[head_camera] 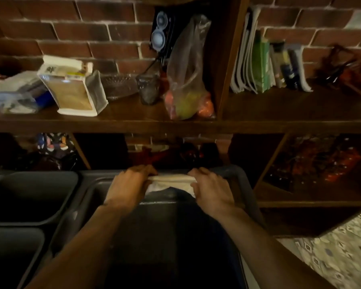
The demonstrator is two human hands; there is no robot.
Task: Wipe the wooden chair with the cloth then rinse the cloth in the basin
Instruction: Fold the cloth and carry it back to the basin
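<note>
Over a dark grey basin (246, 184), we see two bare hands stretching a pale cloth (171, 183) taut between them. The left hand (127, 187) has its fingers curled tight around one end of the cloth, and the right hand (212, 189) is clenched on the other end, so that the fabric forms a twisted band with a loose fold sagging below it. The cloth hangs above the far part of the basin (whether there is water inside we cannot tell in the dim light). Two more dark tubs (29, 195) sit just to the left of the basin. Behind it stands a wooden shelf unit (175, 125) against a red brick wall (71, 28). On the shelf we make out a clear plastic bag of fruit (186, 80), a dark glass tumbler (148, 89), a cut-glass bowl (118, 85), a tilted white-edged package (73, 88) and, in the right-hand compartment, a row of books (265, 65) standing upright. Patterned floor tiles (338, 253) show at lower right.
</note>
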